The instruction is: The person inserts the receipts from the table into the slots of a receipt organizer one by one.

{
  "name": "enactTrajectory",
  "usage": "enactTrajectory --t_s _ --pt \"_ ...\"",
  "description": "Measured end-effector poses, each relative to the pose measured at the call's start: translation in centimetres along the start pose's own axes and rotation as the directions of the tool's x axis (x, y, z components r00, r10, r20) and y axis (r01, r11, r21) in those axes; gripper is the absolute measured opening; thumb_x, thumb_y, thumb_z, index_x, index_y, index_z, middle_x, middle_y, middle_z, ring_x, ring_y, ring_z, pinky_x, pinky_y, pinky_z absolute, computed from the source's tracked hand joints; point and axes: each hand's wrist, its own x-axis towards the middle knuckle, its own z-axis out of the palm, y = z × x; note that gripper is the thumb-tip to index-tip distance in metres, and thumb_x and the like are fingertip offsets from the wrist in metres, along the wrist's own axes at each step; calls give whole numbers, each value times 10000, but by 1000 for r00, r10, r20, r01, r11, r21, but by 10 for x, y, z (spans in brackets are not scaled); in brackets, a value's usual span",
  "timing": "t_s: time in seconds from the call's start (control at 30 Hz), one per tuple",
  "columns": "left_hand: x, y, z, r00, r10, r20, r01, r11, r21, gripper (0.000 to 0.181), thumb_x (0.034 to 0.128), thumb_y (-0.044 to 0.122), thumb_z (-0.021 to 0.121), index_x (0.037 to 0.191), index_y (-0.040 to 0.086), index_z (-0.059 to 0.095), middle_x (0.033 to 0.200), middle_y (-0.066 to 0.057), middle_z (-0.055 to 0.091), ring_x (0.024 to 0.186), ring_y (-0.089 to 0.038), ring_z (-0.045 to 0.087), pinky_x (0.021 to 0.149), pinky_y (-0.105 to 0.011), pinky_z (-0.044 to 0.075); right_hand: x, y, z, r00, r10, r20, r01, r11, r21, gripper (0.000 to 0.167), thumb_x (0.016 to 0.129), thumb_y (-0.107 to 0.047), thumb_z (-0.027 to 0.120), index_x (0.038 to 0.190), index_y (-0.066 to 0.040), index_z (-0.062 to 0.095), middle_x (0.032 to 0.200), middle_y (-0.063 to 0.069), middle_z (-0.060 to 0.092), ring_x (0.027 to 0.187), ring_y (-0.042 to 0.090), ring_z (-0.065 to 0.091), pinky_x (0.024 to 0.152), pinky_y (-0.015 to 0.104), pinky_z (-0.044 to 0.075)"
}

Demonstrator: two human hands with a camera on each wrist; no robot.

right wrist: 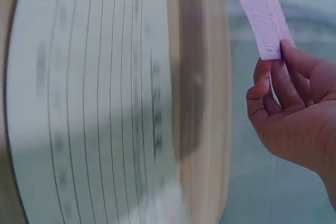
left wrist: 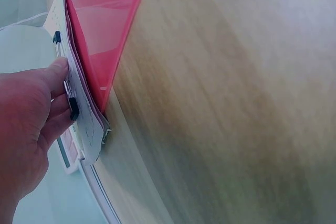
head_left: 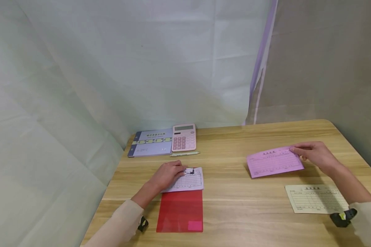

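In the head view my left hand (head_left: 170,174) grips a small stack of printed forms (head_left: 190,180) at its upper left side. Dark and silver clip parts (head_left: 190,171) show at the stack's top edge. Seen from the left wrist, my thumb lies over the front of the stack (left wrist: 86,108), with fingers behind. A red transparent folder (head_left: 180,210) extends from under the stack. On the right, my right hand (head_left: 316,155) pinches a pink printed form (head_left: 273,162) by its upper right corner, tilted above the table. A pale green form (head_left: 312,198) lies below the right forearm.
At the back left of the wooden table (head_left: 228,206) lie a blue account book (head_left: 151,145), a pink calculator (head_left: 184,138) and a pen (head_left: 184,154). Pale cloth (head_left: 173,61) hangs behind the table. Dark wrist bands sit by both sleeves.
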Motion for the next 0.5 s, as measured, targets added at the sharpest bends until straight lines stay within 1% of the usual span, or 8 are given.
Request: enactTrajectory --t_s 0.13,0.2,0.27,0.37,0.5 --pt "0 1 -1 1000 -2 1 2 1000 1 305 1004 236 765 1305 192 782 1043 62 691 877 -79 631 828 -279 576 1 -20 24 999 4 50 -10 992 124 547 1086 -323 644 1361 149 615 1018 -11 716 870 140 600 733 315 532" --pt "0 1 -1 1000 -4 3 4 1000 1 307 1002 236 766 1306 192 781 1043 63 691 881 -81 634 832 -281 577 1 -29 37 997 18 82 -33 981 193 526 1077 -277 661 1355 167 609 969 -31 718 841 104 603 726 303 536" --pt "0 1 -1 1000 -6 4 6 1000 3 309 1002 237 767 1308 192 780 1045 62 691 884 -83 637 837 -282 578 -1 -37 51 993 38 114 -65 968 241 516 1067 -254 677 1356 168 610 955 -51 727 838 73 608 732 283 539" --pt "0 1 -1 1000 -5 6 5 1000 2 309 1004 240 764 1310 197 779 1047 65 691 891 -82 640 848 -282 581 -5 -45 72 986 64 153 -108 947 303 494 1054 -217 692 1344 175 615 928 -47 737 807 70 626 714 270 551" --pt "0 1 -1 1000 0 5 0 1000 2 308 1005 242 764 1308 194 780 1040 65 688 892 -84 644 857 -287 584 -9 -49 99 980 55 189 -124 918 377 445 1049 -154 688 1306 203 620 905 18 762 773 106 670 676 274 581"
